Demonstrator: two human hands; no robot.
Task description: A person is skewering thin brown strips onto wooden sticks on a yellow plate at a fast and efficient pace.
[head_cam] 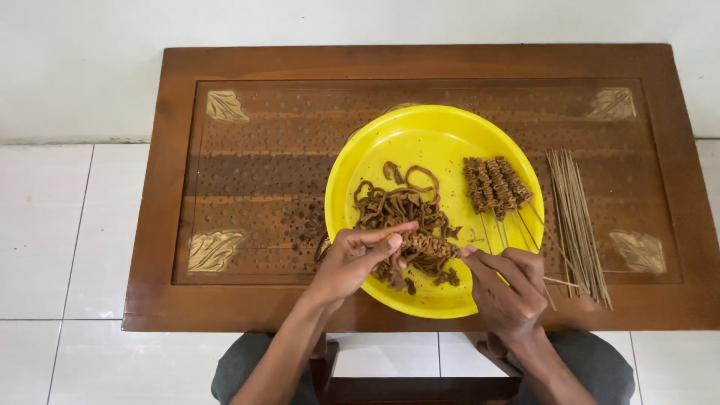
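Both hands work over the near rim of the yellow bowl [420, 135]: left hand [352, 259] pinches a folded brown strip bundle [424, 244], right hand [506, 289] grips a thin skewer [559, 282] pushed into it. Loose brown strips [397, 199] lie mid-bowl, finished skewers [495, 184] right of them. Bare sticks [577, 221] rest on the surface [255, 172] beside the bowl's right edge.

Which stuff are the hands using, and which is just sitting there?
In use: left hand, right hand, thin wooden skewer being loaded, brown stringy strips, round yellow plastic bowl.

Sitting there: finished filled skewers, bundle of bare wooden sticks, brown wooden table.
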